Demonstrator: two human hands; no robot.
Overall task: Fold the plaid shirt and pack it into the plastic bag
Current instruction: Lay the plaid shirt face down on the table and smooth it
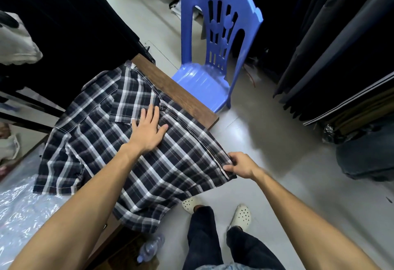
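The plaid shirt (119, 159), dark navy with white and grey checks, lies spread over a wooden table (183, 97), its right side hanging past the table's edge. One short sleeve is folded in across the chest. My left hand (149, 129) rests flat on the shirt's middle, fingers spread. My right hand (238, 164) pinches the shirt's right hem edge, held out beyond the table. Clear crinkled plastic bags (19, 210) lie at the table's near left, partly under the shirt.
A blue plastic chair (213, 56) stands on the floor just past the table's far corner. Dark garments hang at the right (341, 46) and back left. A water bottle (150, 248) lies on the floor by the table. My feet in white clogs (241, 216) stand below.
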